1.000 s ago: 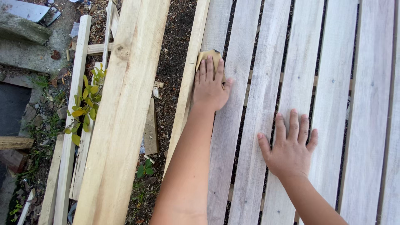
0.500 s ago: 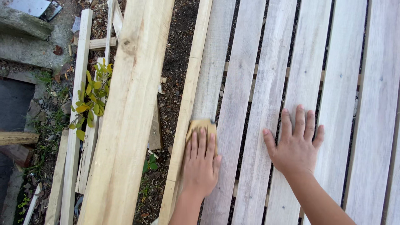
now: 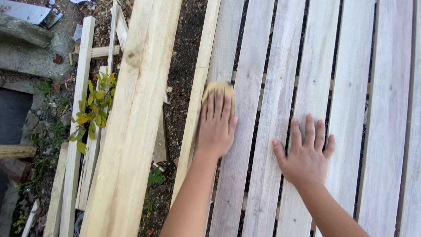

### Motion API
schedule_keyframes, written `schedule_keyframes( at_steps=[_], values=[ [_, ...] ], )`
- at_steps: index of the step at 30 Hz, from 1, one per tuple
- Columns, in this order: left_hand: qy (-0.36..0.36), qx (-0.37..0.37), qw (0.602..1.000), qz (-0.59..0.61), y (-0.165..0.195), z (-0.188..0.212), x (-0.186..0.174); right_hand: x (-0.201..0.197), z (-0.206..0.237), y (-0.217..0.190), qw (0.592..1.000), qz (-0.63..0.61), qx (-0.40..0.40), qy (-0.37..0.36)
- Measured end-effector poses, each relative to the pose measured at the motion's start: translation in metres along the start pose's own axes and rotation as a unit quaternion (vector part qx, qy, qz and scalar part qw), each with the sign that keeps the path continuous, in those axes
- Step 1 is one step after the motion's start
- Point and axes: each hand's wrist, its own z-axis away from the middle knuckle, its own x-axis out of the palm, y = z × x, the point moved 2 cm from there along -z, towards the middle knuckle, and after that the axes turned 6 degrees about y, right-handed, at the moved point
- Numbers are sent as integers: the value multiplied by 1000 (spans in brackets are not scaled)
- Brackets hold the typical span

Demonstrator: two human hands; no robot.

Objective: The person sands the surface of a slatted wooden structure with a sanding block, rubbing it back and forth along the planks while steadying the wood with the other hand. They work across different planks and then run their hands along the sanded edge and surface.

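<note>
The left hand (image 3: 215, 127) lay flat, palm down, fingers together, pressing a small tan pad, probably sandpaper (image 3: 218, 89), against the leftmost slat (image 3: 228, 44) of a pale slatted wooden panel (image 3: 351, 66). Only the far edge of the pad showed beyond the fingertips; the grip was a flat press rather than a closed hold. The right hand (image 3: 305, 151) rested open and empty, fingers spread wide, on the slats further right, well apart from the left. The slats were weathered grey-white boards with long grain, running near to far, with narrow dark gaps between them. A thin light batten (image 3: 199, 87) ran along the panel's left edge, just beside the left hand. Left of it lay dark soil (image 3: 182, 66), then a broad, fresh yellowish plank (image 3: 136, 123), rough-sawn and tilted. Thinner strips (image 3: 79, 109) and a small yellow-green leafy plant (image 3: 94, 105) sat further left, near grey concrete (image 3: 26, 48). The panel's right side lay open.
</note>
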Motion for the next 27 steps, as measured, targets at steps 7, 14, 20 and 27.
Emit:
schedule_keyframes(
  at_steps=[7, 14, 20, 27],
  values=[
    [-61, -27, 998, -3, 12, 184, -17, -2, 3, 0, 1000, -21, 1, -7],
    [0, -9, 1000, -15, 2, 53, 4, -3, 3, -2, 999, -38, 2, 4],
    [-19, -37, 999, -25, -9, -94, 10, -2, 2, 0, 1000, -27, 7, -10],
    [-4, -20, 1000, 6, -1, 2, -4, 1, 1, 1, 1000, -29, 1, -3]
  ],
)
